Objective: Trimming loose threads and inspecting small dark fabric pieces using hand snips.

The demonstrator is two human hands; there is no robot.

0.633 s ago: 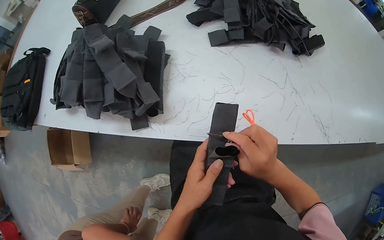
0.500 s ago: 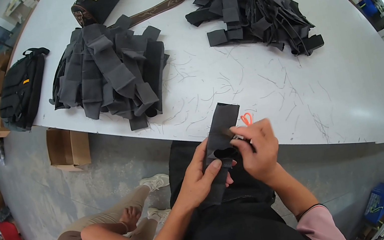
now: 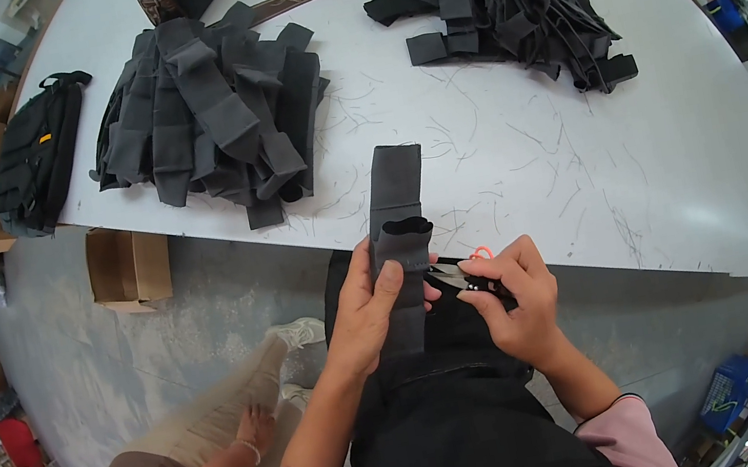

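Left hand pinches a long, kinda matte grey fabric strip, right hand just beside it grips pointy metal snips

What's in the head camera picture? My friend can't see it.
A person's left hand holds a dark fabric strip; the right hand holds snips beside it. Beyond, two heaps of dark strips lie on a white table.
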